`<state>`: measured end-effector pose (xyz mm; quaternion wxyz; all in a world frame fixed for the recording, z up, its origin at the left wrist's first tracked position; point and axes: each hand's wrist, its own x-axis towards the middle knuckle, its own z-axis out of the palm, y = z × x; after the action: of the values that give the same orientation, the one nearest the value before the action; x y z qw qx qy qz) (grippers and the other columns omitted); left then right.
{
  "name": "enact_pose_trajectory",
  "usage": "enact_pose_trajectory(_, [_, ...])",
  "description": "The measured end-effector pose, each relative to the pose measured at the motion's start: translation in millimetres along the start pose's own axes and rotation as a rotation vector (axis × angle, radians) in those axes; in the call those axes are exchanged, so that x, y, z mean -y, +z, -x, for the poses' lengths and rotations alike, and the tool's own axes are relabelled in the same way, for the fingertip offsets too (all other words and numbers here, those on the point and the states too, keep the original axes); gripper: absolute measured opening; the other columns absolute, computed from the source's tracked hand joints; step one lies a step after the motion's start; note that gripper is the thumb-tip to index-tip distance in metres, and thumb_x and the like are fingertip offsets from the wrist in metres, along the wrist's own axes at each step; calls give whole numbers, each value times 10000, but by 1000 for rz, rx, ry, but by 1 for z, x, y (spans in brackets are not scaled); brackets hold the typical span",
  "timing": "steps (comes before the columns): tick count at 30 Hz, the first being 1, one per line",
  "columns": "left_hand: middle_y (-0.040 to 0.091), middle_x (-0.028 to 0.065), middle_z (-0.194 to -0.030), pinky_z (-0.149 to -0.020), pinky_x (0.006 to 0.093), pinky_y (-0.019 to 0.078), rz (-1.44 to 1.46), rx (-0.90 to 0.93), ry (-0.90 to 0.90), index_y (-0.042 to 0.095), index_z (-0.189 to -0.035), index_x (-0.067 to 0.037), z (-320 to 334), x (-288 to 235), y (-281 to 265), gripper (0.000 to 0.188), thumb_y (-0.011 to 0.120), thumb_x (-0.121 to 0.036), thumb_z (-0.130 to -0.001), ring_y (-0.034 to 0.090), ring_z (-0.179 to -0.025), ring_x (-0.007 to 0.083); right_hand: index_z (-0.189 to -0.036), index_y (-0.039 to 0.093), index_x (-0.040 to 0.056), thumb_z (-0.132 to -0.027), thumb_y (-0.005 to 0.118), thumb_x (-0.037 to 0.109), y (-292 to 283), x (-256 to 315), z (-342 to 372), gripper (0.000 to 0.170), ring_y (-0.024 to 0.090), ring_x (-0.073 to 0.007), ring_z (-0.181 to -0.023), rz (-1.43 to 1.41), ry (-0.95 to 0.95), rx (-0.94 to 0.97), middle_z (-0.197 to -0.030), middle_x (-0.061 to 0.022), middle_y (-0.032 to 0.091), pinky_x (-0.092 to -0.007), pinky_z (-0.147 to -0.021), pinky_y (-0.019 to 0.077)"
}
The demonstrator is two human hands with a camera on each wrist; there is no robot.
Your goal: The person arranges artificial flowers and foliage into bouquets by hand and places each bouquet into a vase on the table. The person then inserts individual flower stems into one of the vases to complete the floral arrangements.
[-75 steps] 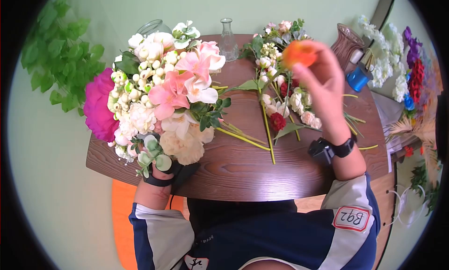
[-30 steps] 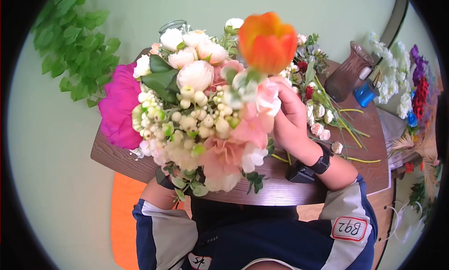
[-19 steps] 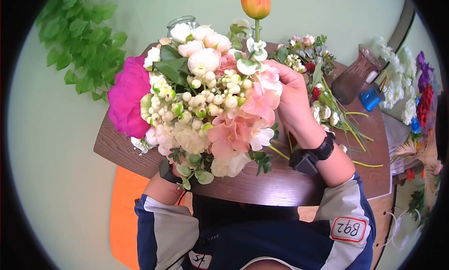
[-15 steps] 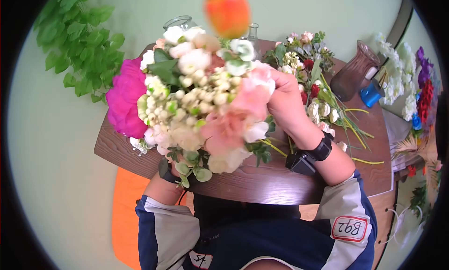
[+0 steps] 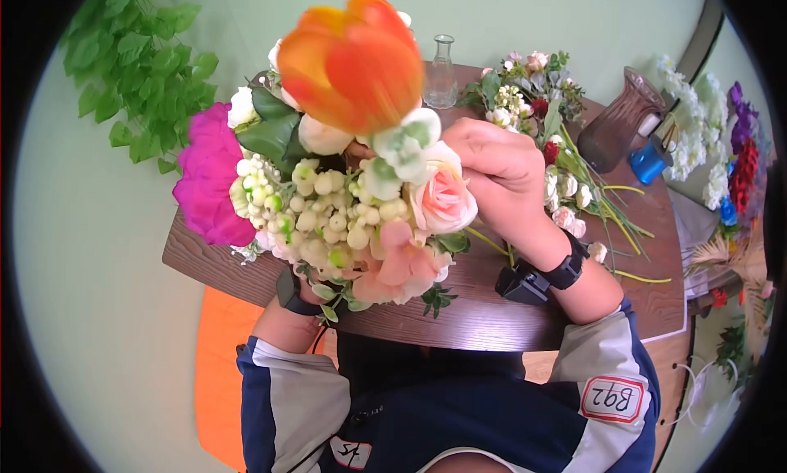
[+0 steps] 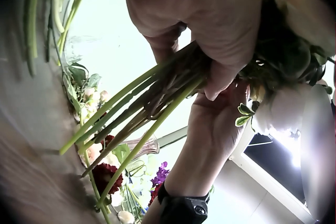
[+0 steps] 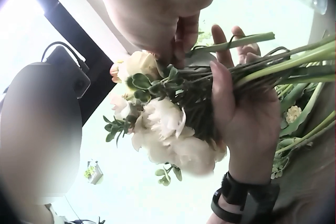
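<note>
My left hand (image 6: pixel 199 14) grips the bundled stems (image 6: pixel 152 92) of a bouquet of artificial flowers. In the head view that hand is hidden beneath the blooms: a magenta peony (image 5: pixel 213 178), cream berries (image 5: pixel 328 211), a pink rose (image 5: pixel 445 190) and eucalyptus leaves. An orange tulip (image 5: pixel 352 67) stands up over the bouquet's far side, slightly blurred. My right hand (image 5: pixel 500 178) is at the bouquet's right edge and pinches the tulip's stem. From the right wrist, a thick green stem (image 7: pixel 236 43) runs from the right fingers past the raised fingertips of the left hand (image 7: pixel 244 113).
Loose flowers (image 5: pixel 557 145) with long stems lie on the right of the dark wooden table (image 5: pixel 459 317). A clear glass bottle (image 5: pixel 441 75) stands behind, with a ribbed vase (image 5: pixel 620 120) and a blue spool (image 5: pixel 650 160) at the right. Green leaves (image 5: pixel 139 63) hang at the left.
The right hand has brought the tulip leftward from above the loose flowers to the bouquet. The left hand has moved the bouquet rightward and tilted it; most recently the tulip head swung left, nearer the camera.
</note>
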<state>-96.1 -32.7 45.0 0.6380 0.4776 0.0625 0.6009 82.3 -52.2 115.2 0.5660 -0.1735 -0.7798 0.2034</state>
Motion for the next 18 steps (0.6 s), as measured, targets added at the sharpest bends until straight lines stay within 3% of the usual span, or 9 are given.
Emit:
enact_pose_trajectory(5, [406,15,-648,-530,254,313,-6,12,-17,450,-835,-87,9,-3,-2,188,559,-239,-848,403,-497,130,-854,653,-9,-710,587,-79,10,2,4,173,602,-203,-679,-30,27,57,-800,-94,639,-272,-594,475])
enact_pose_trajectory(9, [408,16,-651,-531,254,314,-17,21,-18,450,-837,-86,17,-7,-5,189,560,-239,-848,405,-499,131,-810,640,-10,-706,623,-38,10,-5,2,108,595,-187,-673,-19,-24,-8,-788,-91,634,-268,-593,466])
enact_pose_trajectory(14, [410,17,-654,-532,255,316,-35,18,-15,450,-840,-85,13,-7,-5,190,561,-239,-847,407,-501,132,-829,653,-12,-717,636,-26,12,3,5,114,581,-117,-699,-86,201,-89,-793,-63,637,-241,-609,460])
enact_pose_trajectory(18, [411,18,-656,-534,255,317,-52,18,-12,450,-842,-85,9,-2,-1,190,562,-238,-847,409,-502,133,-836,645,-13,-709,649,-14,20,-1,12,128,557,-100,-685,-120,262,-154,-792,-55,623,-224,-594,446])
